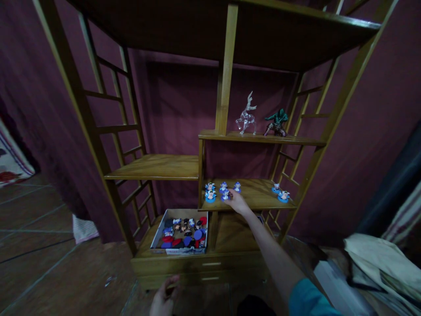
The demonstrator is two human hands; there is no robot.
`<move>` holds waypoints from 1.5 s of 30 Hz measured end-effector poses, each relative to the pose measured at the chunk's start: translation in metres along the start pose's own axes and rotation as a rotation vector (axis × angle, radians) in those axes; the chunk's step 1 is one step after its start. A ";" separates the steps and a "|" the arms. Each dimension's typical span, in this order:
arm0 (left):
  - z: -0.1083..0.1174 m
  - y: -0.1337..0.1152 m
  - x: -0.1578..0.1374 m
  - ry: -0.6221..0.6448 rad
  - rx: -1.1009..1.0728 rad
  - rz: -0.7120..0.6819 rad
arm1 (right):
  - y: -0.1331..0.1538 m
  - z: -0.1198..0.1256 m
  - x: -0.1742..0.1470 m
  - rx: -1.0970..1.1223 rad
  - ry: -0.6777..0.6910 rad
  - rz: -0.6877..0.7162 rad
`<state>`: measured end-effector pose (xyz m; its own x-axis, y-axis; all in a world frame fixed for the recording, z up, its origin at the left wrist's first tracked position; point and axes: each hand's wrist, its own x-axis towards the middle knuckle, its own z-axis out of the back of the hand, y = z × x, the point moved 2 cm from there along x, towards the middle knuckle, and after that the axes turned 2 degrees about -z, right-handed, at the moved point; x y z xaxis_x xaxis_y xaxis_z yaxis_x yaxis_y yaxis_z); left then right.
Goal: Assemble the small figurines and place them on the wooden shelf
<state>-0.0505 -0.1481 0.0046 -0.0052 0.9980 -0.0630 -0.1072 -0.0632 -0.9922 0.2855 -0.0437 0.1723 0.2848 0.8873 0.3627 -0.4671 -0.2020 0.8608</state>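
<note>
My right hand (237,202) reaches to the lower right shelf, its fingers closed on a small purple-and-white figurine (225,195) at the front of a group. Just behind stand two similar purple figurines (237,187). To their left are two blue-based black-and-white figurines (210,196), one behind the other. My left hand (165,297) hangs low in front of the cabinet drawers, fingers loosely curled and apart from the thumb, with nothing visible in it. Below the shelf, at left, a shallow cardboard box (164,217) holds several figurines with red, blue and black parts.
Two blue-based figurines (283,196) stand at the right end of the same shelf. Above are a clear deer ornament (246,118) and a dark green crouching figure (278,123). A wooden divider (201,173) borders the shelf on the left. Pale cloth (378,254) lies at right.
</note>
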 end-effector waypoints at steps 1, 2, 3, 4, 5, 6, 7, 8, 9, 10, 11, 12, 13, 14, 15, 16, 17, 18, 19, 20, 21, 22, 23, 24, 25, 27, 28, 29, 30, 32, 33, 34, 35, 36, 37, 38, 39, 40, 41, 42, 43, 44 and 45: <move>0.001 0.001 0.000 -0.005 0.003 0.000 | 0.002 0.000 -0.001 -0.051 -0.012 0.004; 0.002 0.001 0.000 -0.010 0.004 -0.002 | 0.003 0.000 -0.002 -0.103 -0.027 0.006; 0.003 0.002 0.000 -0.011 0.003 -0.007 | 0.005 -0.001 -0.003 -0.154 -0.043 0.006; 0.004 0.002 0.000 -0.009 0.003 -0.012 | 0.006 -0.001 -0.004 -0.208 -0.053 0.006; 0.004 0.002 0.000 -0.006 0.003 -0.018 | 0.008 -0.002 -0.005 -0.263 -0.057 0.004; 0.005 0.001 0.001 -0.001 0.005 -0.023 | 0.009 -0.002 -0.006 -0.320 -0.055 0.002; 0.006 0.001 0.001 0.000 0.008 -0.024 | 0.010 -0.003 -0.006 -0.376 -0.051 -0.003; 0.007 -0.001 0.001 -0.003 0.011 -0.023 | 0.012 -0.003 -0.007 -0.430 -0.047 -0.009; 0.008 -0.002 0.001 -0.006 0.014 -0.016 | 0.013 -0.003 -0.007 -0.478 -0.044 -0.015; 0.009 -0.004 0.001 -0.007 0.015 -0.005 | 0.014 -0.004 -0.008 -0.518 -0.044 -0.020; 0.009 -0.006 0.001 -0.007 0.015 0.007 | 0.015 -0.004 -0.008 -0.550 -0.048 -0.025; 0.010 -0.008 0.001 -0.005 0.015 0.016 | 0.015 -0.004 -0.008 -0.574 -0.052 -0.027; 0.010 -0.010 0.001 -0.001 0.016 0.022 | 0.016 -0.005 -0.009 -0.592 -0.055 -0.027; 0.011 -0.012 0.001 0.002 0.019 0.023 | 0.016 -0.005 -0.009 -0.605 -0.056 -0.026; 0.012 -0.013 0.001 0.005 0.022 0.021 | 0.016 -0.006 -0.009 -0.616 -0.058 -0.025; 0.013 -0.013 0.001 0.009 0.026 0.015 | 0.015 -0.006 -0.010 -0.627 -0.061 -0.025; 0.013 -0.014 0.001 0.015 0.033 0.011 | 0.015 -0.007 -0.010 -0.637 -0.067 -0.023; 0.014 -0.014 0.002 0.021 0.041 0.010 | 0.015 -0.007 -0.010 -0.646 -0.074 -0.022; 0.015 -0.014 0.002 0.027 0.050 0.012 | 0.014 -0.007 -0.011 -0.654 -0.081 -0.020; 0.016 -0.014 0.002 0.036 0.057 0.016 | 0.014 -0.007 -0.011 -0.658 -0.084 -0.015; 0.017 -0.014 0.002 0.047 0.063 0.022 | 0.014 -0.007 -0.012 -0.659 -0.085 -0.010; 0.018 -0.015 0.003 0.056 0.067 0.030 | 0.014 -0.007 -0.013 -0.657 -0.079 -0.003; 0.019 -0.015 0.003 0.064 0.068 0.040 | 0.015 -0.007 -0.014 -0.655 -0.070 0.003; 0.020 -0.015 0.003 0.067 0.067 0.050 | 0.015 -0.006 -0.014 -0.652 -0.061 0.009; 0.021 -0.015 0.003 0.067 0.065 0.060 | 0.015 -0.006 -0.015 -0.650 -0.054 0.016; 0.023 -0.014 0.004 0.053 0.059 0.079 | 0.016 -0.007 -0.016 -0.646 -0.054 0.021; 0.023 -0.013 0.005 0.046 0.053 0.084 | 0.016 -0.007 -0.016 -0.642 -0.060 0.021; 0.023 -0.013 0.006 0.043 0.045 0.084 | 0.016 -0.007 -0.016 -0.636 -0.067 0.018; 0.022 -0.012 0.008 0.041 0.033 0.079 | 0.016 -0.006 -0.015 -0.624 -0.071 0.014; 0.021 -0.012 0.014 0.031 -0.005 0.059 | 0.016 -0.005 -0.015 -0.578 -0.067 0.018; 0.020 -0.013 0.018 0.020 -0.032 0.046 | 0.017 -0.004 -0.016 -0.540 -0.063 0.033; 0.019 -0.015 0.022 -0.001 -0.062 0.034 | 0.018 -0.003 -0.018 -0.491 -0.063 0.056; 0.018 -0.017 0.027 -0.015 -0.098 0.027 | 0.021 -0.002 -0.022 -0.435 -0.074 0.086; 0.018 -0.020 0.033 -0.040 -0.143 0.020 | 0.024 0.000 -0.029 -0.372 -0.101 0.123; 0.019 -0.024 0.040 -0.072 -0.201 0.015 | 0.027 0.001 -0.038 -0.306 -0.154 0.161; 0.020 -0.028 0.048 -0.109 -0.268 0.013 | 0.029 0.002 -0.049 -0.256 -0.238 0.187; 0.023 -0.032 0.057 -0.159 -0.345 -0.001 | 0.030 0.001 -0.063 -0.217 -0.316 0.206; 0.025 -0.037 0.067 -0.219 -0.424 -0.018 | 0.030 -0.003 -0.077 -0.180 -0.359 0.209; 0.028 -0.042 0.077 -0.286 -0.492 -0.029 | 0.027 -0.010 -0.092 -0.138 -0.399 0.199; 0.031 -0.046 0.087 -0.357 -0.557 -0.040 | 0.022 -0.019 -0.106 -0.099 -0.394 0.181; 0.033 -0.051 0.098 -0.409 -0.628 -0.045 | 0.016 -0.033 -0.118 -0.058 -0.345 0.162; 0.034 -0.055 0.108 -0.437 -0.704 -0.041 | 0.007 -0.049 -0.128 -0.018 -0.271 0.128; 0.034 -0.059 0.118 -0.439 -0.763 -0.033 | -0.001 -0.067 -0.136 0.012 -0.187 0.097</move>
<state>-0.0784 -0.0266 0.0590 -0.4127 0.8998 -0.1416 0.5787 0.1389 -0.8036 0.1915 -0.1364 0.0979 0.3899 0.7716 0.5027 -0.4900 -0.2883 0.8226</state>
